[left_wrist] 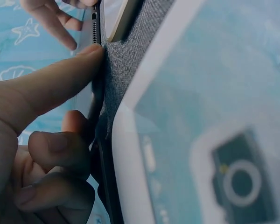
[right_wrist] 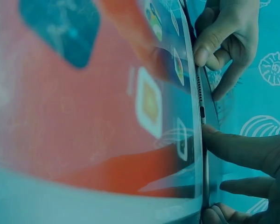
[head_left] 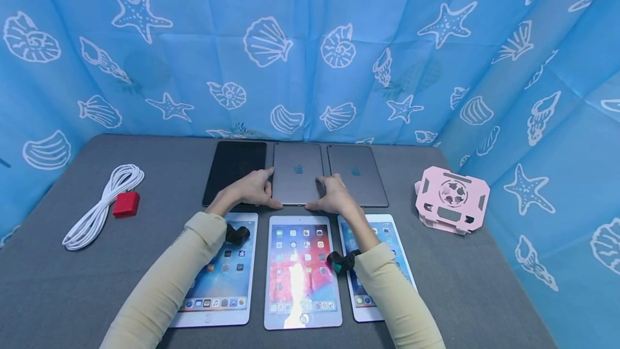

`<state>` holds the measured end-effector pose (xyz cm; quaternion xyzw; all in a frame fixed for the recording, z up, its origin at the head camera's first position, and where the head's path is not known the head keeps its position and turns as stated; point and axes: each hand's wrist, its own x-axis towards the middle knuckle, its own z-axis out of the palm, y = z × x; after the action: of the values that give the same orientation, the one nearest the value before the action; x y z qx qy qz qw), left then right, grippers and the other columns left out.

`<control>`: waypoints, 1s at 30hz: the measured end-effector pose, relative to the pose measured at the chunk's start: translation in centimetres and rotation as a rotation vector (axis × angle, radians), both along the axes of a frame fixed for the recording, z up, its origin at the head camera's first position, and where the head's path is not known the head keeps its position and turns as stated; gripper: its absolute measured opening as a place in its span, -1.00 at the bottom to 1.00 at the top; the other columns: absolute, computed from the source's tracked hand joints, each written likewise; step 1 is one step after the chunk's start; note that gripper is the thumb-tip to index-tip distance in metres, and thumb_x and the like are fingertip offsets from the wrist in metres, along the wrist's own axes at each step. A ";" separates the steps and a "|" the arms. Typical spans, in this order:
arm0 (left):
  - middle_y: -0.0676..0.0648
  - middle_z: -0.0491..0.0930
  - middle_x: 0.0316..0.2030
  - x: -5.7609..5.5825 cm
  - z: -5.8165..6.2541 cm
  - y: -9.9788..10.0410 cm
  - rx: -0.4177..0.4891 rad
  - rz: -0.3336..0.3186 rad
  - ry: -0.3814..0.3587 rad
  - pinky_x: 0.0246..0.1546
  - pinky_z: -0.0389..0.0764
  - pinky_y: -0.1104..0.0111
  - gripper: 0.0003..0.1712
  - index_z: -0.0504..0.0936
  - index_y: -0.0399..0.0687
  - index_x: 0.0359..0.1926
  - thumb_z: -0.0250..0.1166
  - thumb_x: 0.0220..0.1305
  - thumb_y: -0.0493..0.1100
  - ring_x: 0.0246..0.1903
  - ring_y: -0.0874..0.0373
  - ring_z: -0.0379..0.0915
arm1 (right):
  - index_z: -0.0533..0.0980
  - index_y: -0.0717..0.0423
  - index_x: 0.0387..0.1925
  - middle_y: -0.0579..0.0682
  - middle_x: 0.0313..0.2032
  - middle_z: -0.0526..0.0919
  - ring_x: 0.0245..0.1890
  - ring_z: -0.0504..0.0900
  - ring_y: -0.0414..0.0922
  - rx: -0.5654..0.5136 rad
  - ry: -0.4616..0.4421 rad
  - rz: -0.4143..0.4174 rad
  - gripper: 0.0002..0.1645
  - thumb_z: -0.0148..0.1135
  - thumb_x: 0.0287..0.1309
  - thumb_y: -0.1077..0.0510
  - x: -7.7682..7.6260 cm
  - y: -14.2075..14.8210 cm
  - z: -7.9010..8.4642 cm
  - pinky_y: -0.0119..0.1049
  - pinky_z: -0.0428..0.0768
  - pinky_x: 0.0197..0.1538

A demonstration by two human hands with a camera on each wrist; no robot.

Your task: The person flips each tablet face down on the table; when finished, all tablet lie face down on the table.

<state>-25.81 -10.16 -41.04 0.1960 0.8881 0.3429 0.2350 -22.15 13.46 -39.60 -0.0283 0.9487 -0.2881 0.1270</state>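
A grey tablet (head_left: 297, 182) with an apple logo lies face down in the middle of the back row. My left hand (head_left: 252, 188) grips its near left corner, thumb against the near edge and fingers by the left side. At its near right corner my right hand (head_left: 333, 196) holds on, thumb on the near edge and fingers at the right side. The right wrist view shows that edge's port and speaker holes between the two thumbs. A black-screened tablet (head_left: 237, 163) lies left of it, and another grey tablet (head_left: 358, 176) lies face down to the right.
Three lit white tablets form the front row: left (head_left: 242, 268), middle (head_left: 302, 273) and right (head_left: 387, 236), the outer ones partly under my forearms. A white cable (head_left: 104, 206) and red block (head_left: 126, 204) lie left. A pink stand (head_left: 452, 198) is right. A blue curtain (head_left: 300, 90) hangs behind.
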 end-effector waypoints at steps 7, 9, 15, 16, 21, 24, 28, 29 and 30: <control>0.09 0.45 -0.64 0.3 0.2 -0.6 0.031 -0.041 0.085 -0.41 0.43 0.39 0.22 -0.07 -0.37 0.59 0.51 0.20 -0.02 -0.64 0.26 0.32 | 0.30 0.11 0.50 0.30 0.36 0.33 0.34 0.42 0.26 -0.034 0.022 -0.005 0.01 0.56 0.08 0.04 0.4 -0.6 0.6 0.17 0.50 0.31; 0.07 0.49 -0.61 0.4 0.3 -1.0 0.034 -0.047 0.122 -0.35 0.47 0.38 0.17 0.01 -0.36 0.58 0.51 0.21 0.00 -0.61 0.25 0.36 | 0.30 0.11 0.50 0.29 0.33 0.36 0.31 0.43 0.23 -0.053 0.033 0.003 0.00 0.56 0.08 0.04 0.5 -1.0 0.8 0.15 0.53 0.28; 0.02 0.56 -0.52 0.6 0.6 -2.6 -0.002 -0.023 0.219 -0.25 0.51 0.32 0.05 0.16 -0.30 0.53 0.49 0.21 0.06 -0.56 0.21 0.41 | 0.28 0.11 0.51 0.28 0.33 0.38 0.31 0.45 0.21 -0.144 0.078 0.053 -0.01 0.54 0.11 0.06 0.6 -2.5 1.2 0.11 0.53 0.30; 0.02 0.56 -0.51 0.7 0.6 -3.0 -0.011 -0.014 0.229 -0.25 0.50 0.32 0.06 0.16 -0.29 0.53 0.49 0.21 0.07 -0.55 0.21 0.41 | 0.28 0.10 0.52 0.28 0.33 0.38 0.32 0.45 0.21 -0.155 0.083 0.057 -0.01 0.53 0.12 0.07 0.6 -2.9 1.2 0.11 0.53 0.30; -0.03 0.54 -0.41 1.2 0.5 -5.3 -0.023 0.037 0.253 -0.35 0.46 0.32 0.08 0.15 -0.26 0.54 0.50 0.20 0.08 -0.58 0.19 0.38 | 0.28 0.10 0.51 0.28 0.33 0.40 0.31 0.46 0.21 -0.183 0.095 0.078 -0.02 0.53 0.13 0.07 0.6 -4.5 1.4 0.13 0.53 0.29; -0.07 0.51 -0.35 1.5 0.5 -6.9 -0.023 0.067 0.255 -0.44 0.43 0.33 0.10 0.12 -0.24 0.56 0.50 0.19 0.07 -0.61 0.18 0.34 | 0.28 0.10 0.51 0.29 0.33 0.42 0.33 0.45 0.21 -0.206 0.091 0.090 -0.02 0.53 0.12 0.08 0.6 -5.5 1.3 0.13 0.51 0.32; -0.12 0.50 -0.29 1.9 0.7 -9.0 -0.043 0.093 0.272 -0.49 0.41 0.34 0.13 0.10 -0.28 0.56 0.51 0.18 0.08 -0.61 0.18 0.33 | 0.26 0.11 0.52 0.29 0.35 0.42 0.40 0.40 0.23 -0.232 0.081 0.123 -0.01 0.53 0.13 0.09 0.7 -6.8 1.3 0.15 0.48 0.36; -0.13 0.49 -0.28 2.1 0.8 -9.5 -0.052 0.097 0.278 -0.50 0.40 0.35 0.14 0.10 -0.30 0.55 0.51 0.18 0.08 -0.61 0.18 0.33 | 0.25 0.11 0.52 0.28 0.35 0.41 0.40 0.40 0.23 -0.236 0.076 0.132 -0.01 0.53 0.13 0.09 0.7 -7.1 1.3 0.14 0.48 0.36; -0.13 0.49 -0.27 2.2 0.9 -9.9 -0.060 0.103 0.279 -0.51 0.40 0.35 0.15 0.09 -0.31 0.55 0.51 0.17 0.09 -0.60 0.18 0.34 | 0.25 0.12 0.52 0.28 0.35 0.41 0.39 0.40 0.22 -0.236 0.074 0.139 0.00 0.52 0.14 0.08 0.7 -7.4 1.4 0.14 0.48 0.36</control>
<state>-23.61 -20.09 -40.14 0.1886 0.9309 0.2974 0.0973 -21.42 6.07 -38.24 -0.1191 0.9080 -0.3869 0.1076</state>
